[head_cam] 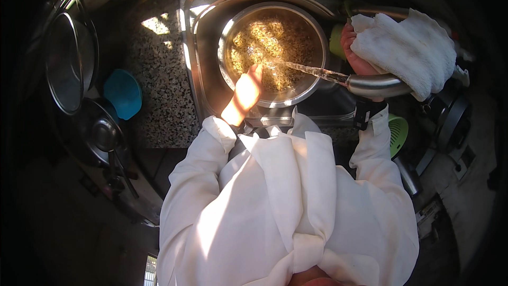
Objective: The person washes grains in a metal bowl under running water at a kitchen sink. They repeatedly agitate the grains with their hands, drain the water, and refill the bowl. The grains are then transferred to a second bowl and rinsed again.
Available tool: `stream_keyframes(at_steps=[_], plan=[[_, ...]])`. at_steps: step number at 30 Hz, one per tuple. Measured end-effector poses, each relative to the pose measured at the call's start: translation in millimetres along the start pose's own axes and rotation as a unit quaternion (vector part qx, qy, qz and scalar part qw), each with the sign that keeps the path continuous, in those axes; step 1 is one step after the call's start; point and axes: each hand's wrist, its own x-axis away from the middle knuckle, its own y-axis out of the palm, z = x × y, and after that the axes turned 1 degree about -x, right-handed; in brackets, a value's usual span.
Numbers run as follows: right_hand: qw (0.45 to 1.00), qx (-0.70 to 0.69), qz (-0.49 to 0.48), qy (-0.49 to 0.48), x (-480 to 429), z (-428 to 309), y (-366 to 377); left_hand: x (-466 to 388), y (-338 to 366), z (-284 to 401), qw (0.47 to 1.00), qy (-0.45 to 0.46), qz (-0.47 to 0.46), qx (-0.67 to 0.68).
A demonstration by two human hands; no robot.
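Note:
A round metal bowl (323,53) stands in the stainless steel sink (204,83). Inside, small yellowish-brown pieces (258,41), perhaps grain or pulses, lie in water. A stream of water (313,70) runs into it from the metal faucet spout (371,84). My left hand (247,90) reaches over the bowl's near-left rim, fingertips at the wet contents; whether they hold anything is unclear. Up beside the faucet is my right hand (351,45), its wrist passing behind the spout. A white towel (405,47) draped over the faucet partly covers this hand and hides its grip.
A speckled stone counter (166,99) borders the sink on the left, with a turquoise plastic container (124,94) near its edge. Further left are metal pots and a ladle (105,133). A green perforated basket (398,135) sits by my right forearm, and a dark pan (454,121) lies beyond.

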Motion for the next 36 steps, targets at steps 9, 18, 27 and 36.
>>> stream_keyframes(at_steps=[9,18,27,36], plan=[[0.957,0.282,-0.006,-0.067,10.8,10.7,-1.9,7.8,16.6,-11.8,0.990,0.024,-0.020,0.135],[0.417,0.899,0.080,-0.106,-97.6,12.5,-87.5,-41.7,97.2,-52.3,0.947,-0.028,0.113,0.300],[0.157,0.988,0.001,0.002,-133.7,8.4,-124.8,-42.5,100.2,-34.9,0.961,-0.053,-0.061,0.264],[0.325,0.939,0.064,0.091,-95.5,28.0,-156.9,-18.0,128.0,-27.7,0.787,-0.049,-0.117,0.604]])
